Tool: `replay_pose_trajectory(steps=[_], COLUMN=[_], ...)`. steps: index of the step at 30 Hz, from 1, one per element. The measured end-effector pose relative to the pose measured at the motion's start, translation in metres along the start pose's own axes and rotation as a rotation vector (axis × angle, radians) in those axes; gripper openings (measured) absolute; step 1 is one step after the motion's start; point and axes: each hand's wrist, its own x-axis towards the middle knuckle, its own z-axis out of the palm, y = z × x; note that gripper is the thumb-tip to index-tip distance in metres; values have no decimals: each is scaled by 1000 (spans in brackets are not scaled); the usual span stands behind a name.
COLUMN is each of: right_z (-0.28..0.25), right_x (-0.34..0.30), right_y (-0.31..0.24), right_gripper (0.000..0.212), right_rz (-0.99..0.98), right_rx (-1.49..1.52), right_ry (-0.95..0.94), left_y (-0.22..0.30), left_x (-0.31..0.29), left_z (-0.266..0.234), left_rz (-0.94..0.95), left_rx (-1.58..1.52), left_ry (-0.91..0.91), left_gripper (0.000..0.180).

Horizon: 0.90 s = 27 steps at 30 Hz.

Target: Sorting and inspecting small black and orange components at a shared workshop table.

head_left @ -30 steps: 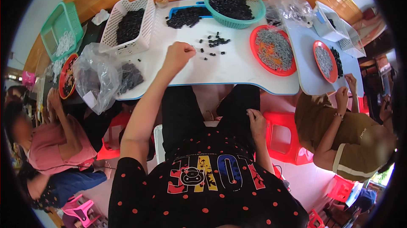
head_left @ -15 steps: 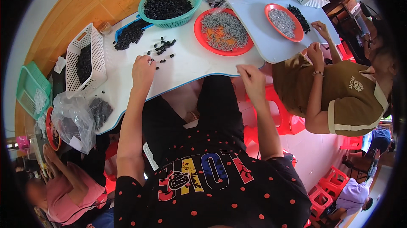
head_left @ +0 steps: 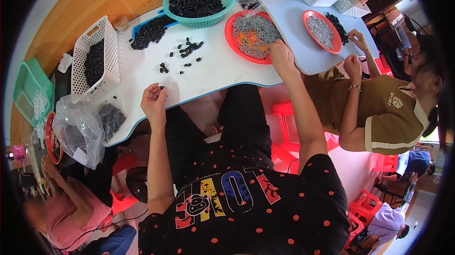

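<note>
At the table's front edge my left hand (head_left: 154, 103) is closed, pinching a small black cylindrical piece (head_left: 162, 87) between thumb and fingertips. My right hand (head_left: 283, 59) reaches over the right rim of a red plate (head_left: 229, 32) heaped with small grey screw-like metal pieces (head_left: 256, 30). Its fingers are drawn together at the pile; what they hold, if anything, is too small to make out. Loose black pieces (head_left: 189, 49) lie scattered on the white table (head_left: 213, 72) between my hands, some in a little cluster (head_left: 163, 68) just beyond my left hand.
A green basket (head_left: 230, 6) of black pieces stands at the back, beside a blue tray (head_left: 135, 30) of more. To the left are a white basket (head_left: 113, 68) and a clear plastic bag (head_left: 78, 132). A co-worker (head_left: 374, 103) sits close on the right at a second table (head_left: 303, 60).
My left hand has drawn back from the scattered black pieces to the table's edge, now with a piece in its fingers. My right hand has moved forward from the edge to the red plate.
</note>
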Motion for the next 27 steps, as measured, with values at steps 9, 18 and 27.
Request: replay_pose_trajectory(steps=[9, 18, 27], right_z=[-11, -27, -35], right_x=[7, -7, -22], right_y=[-17, -31, -31], right_gripper=[22, 23, 25], right_rz=[73, 138, 222], right_rx=[348, 718, 1096], right_ry=[-58, -119, -192], left_y=[-13, -7, -7], left_x=[-1, -2, 6], left_z=[-1, 2, 2], left_rz=[-39, -65, -88], left_rx=[-244, -465, -676], left_ry=[42, 100, 146], left_gripper=[32, 33, 34])
